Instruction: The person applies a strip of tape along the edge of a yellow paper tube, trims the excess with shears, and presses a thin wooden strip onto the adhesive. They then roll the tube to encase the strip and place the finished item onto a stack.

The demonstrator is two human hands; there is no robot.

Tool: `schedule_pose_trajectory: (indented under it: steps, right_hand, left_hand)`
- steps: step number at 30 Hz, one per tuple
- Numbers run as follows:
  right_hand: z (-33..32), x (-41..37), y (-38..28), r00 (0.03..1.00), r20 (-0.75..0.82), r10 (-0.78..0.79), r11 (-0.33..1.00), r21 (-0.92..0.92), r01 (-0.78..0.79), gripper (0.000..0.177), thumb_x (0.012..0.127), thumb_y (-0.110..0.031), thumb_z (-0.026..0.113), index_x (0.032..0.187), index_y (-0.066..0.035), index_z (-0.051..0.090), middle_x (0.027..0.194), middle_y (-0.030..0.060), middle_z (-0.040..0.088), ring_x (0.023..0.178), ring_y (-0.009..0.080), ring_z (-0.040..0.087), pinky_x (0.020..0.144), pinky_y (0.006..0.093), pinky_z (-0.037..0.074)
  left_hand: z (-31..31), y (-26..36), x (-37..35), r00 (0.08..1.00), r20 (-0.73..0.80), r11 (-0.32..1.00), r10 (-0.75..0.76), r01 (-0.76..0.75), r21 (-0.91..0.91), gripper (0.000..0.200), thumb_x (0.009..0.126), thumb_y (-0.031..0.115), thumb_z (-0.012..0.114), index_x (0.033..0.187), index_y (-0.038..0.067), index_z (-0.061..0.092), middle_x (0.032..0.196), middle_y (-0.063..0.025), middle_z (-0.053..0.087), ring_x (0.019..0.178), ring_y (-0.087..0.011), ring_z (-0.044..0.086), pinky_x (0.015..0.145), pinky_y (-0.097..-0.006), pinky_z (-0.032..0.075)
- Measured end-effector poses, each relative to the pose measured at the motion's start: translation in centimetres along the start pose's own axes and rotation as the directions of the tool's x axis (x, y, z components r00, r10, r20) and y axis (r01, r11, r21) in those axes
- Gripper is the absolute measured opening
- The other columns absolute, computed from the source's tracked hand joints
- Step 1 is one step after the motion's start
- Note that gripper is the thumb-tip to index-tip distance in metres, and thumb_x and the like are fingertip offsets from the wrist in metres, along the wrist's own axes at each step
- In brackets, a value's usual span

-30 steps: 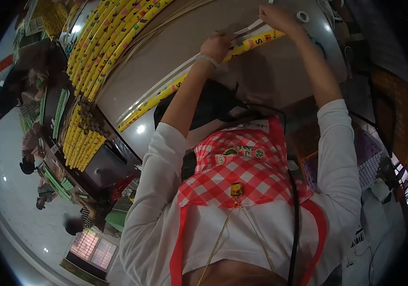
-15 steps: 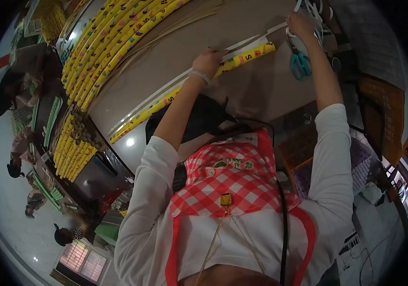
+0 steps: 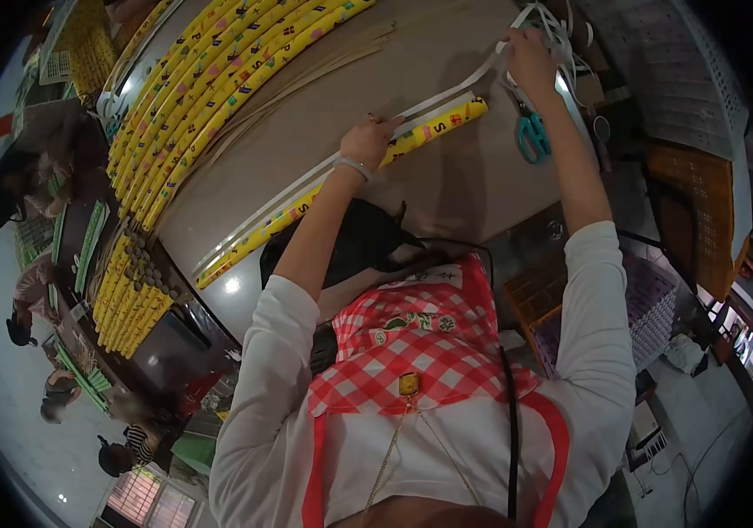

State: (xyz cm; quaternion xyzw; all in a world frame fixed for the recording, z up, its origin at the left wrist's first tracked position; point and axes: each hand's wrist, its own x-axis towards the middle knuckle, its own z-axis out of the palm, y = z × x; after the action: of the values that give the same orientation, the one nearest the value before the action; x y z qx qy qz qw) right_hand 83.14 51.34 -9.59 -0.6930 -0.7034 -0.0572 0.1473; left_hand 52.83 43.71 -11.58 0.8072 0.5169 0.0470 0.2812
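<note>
A yellow printed tube (image 3: 436, 129) lies slantwise on the table in front of me. A narrow white strip (image 3: 447, 93) runs along its far side. My left hand (image 3: 367, 143) rests over the tube, its fingers closed around the strip, though the fingertips are partly hidden. Farther right, my right hand (image 3: 530, 63) grips the same strip close to a tangle of white strips (image 3: 561, 31). Between the hands the strip bends up off the tube. Teal-handled scissors (image 3: 532, 138) lie just below my right hand.
Several yellow printed tubes (image 3: 227, 79) lie side by side at the upper left, beside thin tan strips (image 3: 297, 84). A black bag-like item (image 3: 341, 242) sits at the near table edge. At the right stands a purple basket (image 3: 649, 299). People (image 3: 42, 273) work at the far left.
My view has shifted slightly. The strip between my hands now curves smoothly, where before it ran straighter with a kink. Both hands keep their hold.
</note>
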Motion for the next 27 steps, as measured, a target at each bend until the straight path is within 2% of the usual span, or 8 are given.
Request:
schedule_pose_trajectory:
  steps: [2,4,7,13,17,20,23,27]
  right_hand:
    - [-0.6,-0.6,-1.6,0.988,-0.092,-0.12,0.99,0.067,0.127,0.015,0.081,-0.011,0.047,0.091,-0.015,0.057,0.091,0.0057,0.055,0.086,0.0267,0.053,0.071,0.0379,0.043]
    - [-1.1,-1.4,-4.3,0.956,0.114,-0.27,0.886,0.418,0.201,0.012,0.08,-0.016,0.049,0.09,-0.014,0.057,0.089,0.0035,0.057,0.087,0.0241,0.052,0.074,0.0383,0.042]
    - [-0.6,-3.8,-7.8,0.896,0.136,-0.423,0.827,0.463,0.32,0.011,0.077,-0.021,0.055,0.087,-0.017,0.058,0.084,-0.0028,0.058,0.089,0.0169,0.052,0.083,0.0394,0.033]
    - [1.0,-5.0,-8.6,0.862,0.269,-0.43,0.861,0.41,0.302,0.015,0.079,-0.027,0.054,0.085,-0.014,0.058,0.074,-0.0017,0.056,0.082,0.0147,0.05,0.086,0.0361,0.024]
    - [0.1,-4.6,-7.7,0.841,0.355,-0.409,0.888,0.368,0.276,0.017,0.079,-0.03,0.054,0.082,-0.014,0.06,0.072,-0.001,0.056,0.083,0.0162,0.051,0.084,0.0377,0.027]
    - [-0.2,-4.0,-7.2,0.826,0.418,-0.378,0.921,0.265,0.287,0.019,0.079,-0.032,0.054,0.079,-0.014,0.062,0.072,0.0012,0.057,0.081,0.0185,0.052,0.082,0.0384,0.028]
    - [-0.5,-3.7,-7.4,0.827,0.495,-0.266,0.959,0.222,0.176,0.023,0.078,-0.033,0.054,0.079,-0.012,0.063,0.071,0.0049,0.059,0.076,0.0222,0.056,0.078,0.0384,0.036]
    - [-0.6,-3.5,-7.4,0.81,0.57,-0.136,0.978,0.207,0.018,0.028,0.074,-0.036,0.056,0.08,-0.009,0.063,0.073,0.0082,0.061,0.07,0.0253,0.06,0.067,0.0356,0.046]
  left_hand:
    - [-0.2,0.2,-0.1,0.998,-0.041,0.999,0.045,-0.046,-0.023,0.034,0.081,0.01,0.045,0.11,0.025,0.055,0.092,-0.0064,0.056,0.083,-0.0243,0.056,0.069,-0.0353,0.048]
    - [-0.1,0.1,0.0,0.999,-0.021,0.999,0.031,-0.031,-0.009,0.034,0.08,0.01,0.046,0.109,0.025,0.055,0.092,-0.0064,0.056,0.082,-0.0246,0.056,0.069,-0.0355,0.048]
    - [0.3,-0.2,0.2,1.0,0.005,0.999,0.024,-0.024,0.026,0.036,0.078,0.009,0.047,0.109,0.025,0.055,0.092,-0.0065,0.055,0.082,-0.0252,0.057,0.068,-0.0358,0.048]
    - [1.0,-1.0,0.1,0.987,-0.104,0.992,0.123,-0.123,0.002,0.036,0.079,0.011,0.05,0.112,0.025,0.054,0.085,-0.0089,0.055,0.074,-0.0277,0.057,0.064,-0.0375,0.048]
    - [0.5,-0.4,0.1,0.998,-0.039,0.996,0.057,-0.054,0.074,0.034,0.08,0.012,0.048,0.112,0.024,0.054,0.085,-0.0096,0.056,0.074,-0.028,0.057,0.063,-0.0375,0.048]
    - [1.3,-1.2,0.3,0.99,-0.099,0.995,0.103,-0.104,0.002,0.034,0.081,0.012,0.047,0.111,0.024,0.055,0.087,-0.0096,0.056,0.074,-0.0278,0.057,0.064,-0.0374,0.048]
    - [0.8,-1.0,0.1,0.993,-0.064,0.993,0.097,-0.102,-0.068,0.033,0.079,0.011,0.046,0.108,0.021,0.056,0.093,-0.0081,0.055,0.086,-0.0256,0.055,0.071,-0.0357,0.047]
    - [0.4,-0.6,0.1,0.999,-0.002,0.998,0.054,-0.054,-0.043,0.032,0.079,0.011,0.046,0.108,0.021,0.056,0.093,-0.008,0.056,0.086,-0.026,0.054,0.071,-0.036,0.047]
